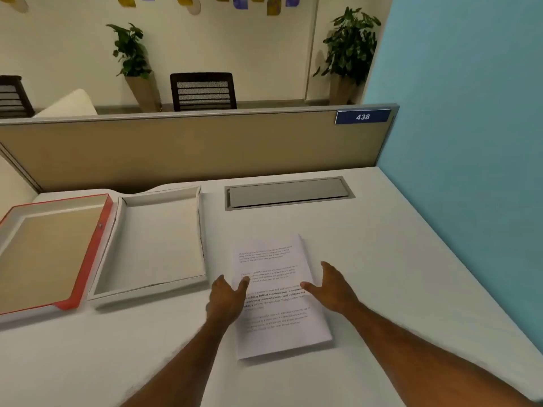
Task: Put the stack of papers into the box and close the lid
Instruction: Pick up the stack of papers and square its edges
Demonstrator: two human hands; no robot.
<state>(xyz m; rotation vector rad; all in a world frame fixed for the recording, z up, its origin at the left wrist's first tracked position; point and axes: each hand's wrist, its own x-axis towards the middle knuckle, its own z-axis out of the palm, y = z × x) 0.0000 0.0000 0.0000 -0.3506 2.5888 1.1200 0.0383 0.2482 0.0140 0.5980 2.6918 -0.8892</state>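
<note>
Flanking the stack of papers (276, 298), left hand (224, 298) and right hand (332, 290) spread unclenched beside the bare-floored box (152, 248).

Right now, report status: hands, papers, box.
Left hand and right hand open, flanking the stack of papers, thumbs on it. Stack flat on desk. Box open, empty; lid alongside. Path clear.

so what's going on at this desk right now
A person is reaching with both bare hands for a stack of white printed papers lying on the pale desk. The left hand touches its left edge with the thumb on the top sheet; the right hand is at its right edge, both open with no grip yet. To the left, the shallow white box lies open and empty, its red-edged lid flipped open beside it.
</note>
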